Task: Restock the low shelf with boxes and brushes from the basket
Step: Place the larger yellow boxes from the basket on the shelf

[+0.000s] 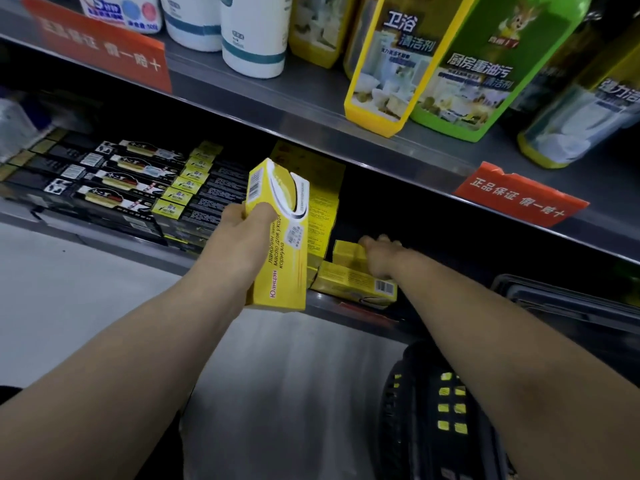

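Two bare forearms are seen from above, stretched toward a low shelf (pixel 114 239) in a shop. The hands are held well apart.

A tall yellow box (pixel 280 237) with printed lettering and a barcode is gripped by the left hand (pixel 242 220). The thumb is pressed on its front face and the fingers are wrapped behind it. The box is held tilted, in the air just in front of the shelf edge.

The right hand (pixel 377 254) is reached further into the shelf and is laid on a small yellow box (pixel 348 254). That box is rested on a flat yellow box (pixel 353 284) at the shelf's front lip. The hand is blurred, so it cannot be told whether the small box is gripped or only touched.

Behind the held box, a stack of yellow boxes (pixel 322 202) is stood upright. To the left, rows of black boxes (pixel 121 181) are laid side by side.

A black basket (pixel 412 410) is set on the floor below the right forearm, and yellow packaging is glimpsed through its holes.

On the shelf above, white bottles (pixel 256 32), a yellow bottle (pixel 391 64) and a green bottle (pixel 485 71) are lined up. Red tags (pixel 519 199) are fixed to its edge.
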{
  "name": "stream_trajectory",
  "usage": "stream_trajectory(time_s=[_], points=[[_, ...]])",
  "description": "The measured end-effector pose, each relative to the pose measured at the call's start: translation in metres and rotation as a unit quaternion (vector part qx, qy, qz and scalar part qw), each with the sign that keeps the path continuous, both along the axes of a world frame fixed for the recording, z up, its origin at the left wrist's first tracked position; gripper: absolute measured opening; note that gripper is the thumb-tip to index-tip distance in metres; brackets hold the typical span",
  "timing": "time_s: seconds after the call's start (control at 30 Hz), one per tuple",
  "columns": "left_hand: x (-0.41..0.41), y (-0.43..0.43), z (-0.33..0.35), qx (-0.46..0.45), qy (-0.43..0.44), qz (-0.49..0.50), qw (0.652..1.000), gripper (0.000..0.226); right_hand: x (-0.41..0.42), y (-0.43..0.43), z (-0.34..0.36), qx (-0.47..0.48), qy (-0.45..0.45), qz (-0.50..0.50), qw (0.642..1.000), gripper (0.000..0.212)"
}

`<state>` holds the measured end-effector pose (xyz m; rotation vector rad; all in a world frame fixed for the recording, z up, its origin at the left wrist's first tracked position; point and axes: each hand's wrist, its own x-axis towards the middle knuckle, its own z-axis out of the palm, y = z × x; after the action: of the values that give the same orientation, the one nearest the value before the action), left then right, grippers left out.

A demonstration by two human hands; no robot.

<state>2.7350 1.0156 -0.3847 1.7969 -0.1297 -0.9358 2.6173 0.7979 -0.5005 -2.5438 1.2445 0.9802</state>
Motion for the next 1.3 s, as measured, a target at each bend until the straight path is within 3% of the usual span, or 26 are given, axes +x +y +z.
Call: stream_trajectory(time_s=[0.2, 0.27, 0.33, 0.4, 0.67, 0.8, 0.87, 0.93, 1.0, 1.07, 1.17, 1.3], points=[[0.0, -0.002, -0.002, 0.001, -0.012, -0.021, 1.0, 0.011, 0.004, -0.003, -0.018, 0.098, -0.033, -0.03, 0.994, 0.065], [-0.001, -0.004, -0.002, -0.004, -0.007, -0.023, 1.0, 0.007, 0.001, -0.009, -0.015, 0.112, -0.004, -0.058, 0.992, 0.09], [-0.002, -0.005, -0.002, -0.007, -0.002, -0.026, 1.0, 0.006, -0.004, -0.01, -0.012, 0.076, 0.091, -0.028, 0.993, 0.12], [-0.002, -0.006, -0.003, -0.005, -0.003, -0.03, 1.0, 0.008, -0.009, -0.006, -0.015, 0.043, 0.129, 0.004, 0.991, 0.124], [-0.002, -0.004, -0.006, -0.032, 0.024, -0.04, 0.998, 0.007, 0.0, 0.009, 0.01, 0.035, 0.101, 0.0, 0.994, 0.108], [-0.006, -0.005, -0.007, -0.049, 0.036, -0.064, 0.996, 0.013, 0.015, 0.028, 0.07, 0.027, -0.132, -0.033, 0.99, 0.08], [-0.008, -0.005, -0.009, -0.04, 0.014, -0.085, 0.995, 0.028, 0.006, 0.044, 0.1, 0.048, -0.274, 0.004, 0.961, 0.092], [-0.01, -0.005, -0.011, -0.021, -0.025, -0.121, 0.992, 0.041, -0.006, 0.067, 0.125, 0.059, -0.342, 0.118, 0.931, 0.103], [-0.015, -0.005, -0.012, -0.012, -0.059, -0.173, 0.983, 0.04, -0.012, 0.082, 0.135, 0.033, -0.339, 0.244, 0.908, 0.097], [-0.019, -0.006, -0.011, -0.013, -0.082, -0.213, 0.973, 0.042, -0.014, 0.086, 0.135, 0.041, -0.319, 0.278, 0.905, 0.081], [-0.01, -0.007, -0.004, -0.042, -0.125, -0.211, 0.968, 0.038, -0.025, 0.08, 0.131, 0.138, -0.305, 0.184, 0.924, 0.059], [0.01, -0.005, 0.0, -0.073, -0.228, -0.149, 0.959, 0.018, -0.053, 0.049, 0.119, 0.114, -0.266, 0.068, 0.955, 0.036]])
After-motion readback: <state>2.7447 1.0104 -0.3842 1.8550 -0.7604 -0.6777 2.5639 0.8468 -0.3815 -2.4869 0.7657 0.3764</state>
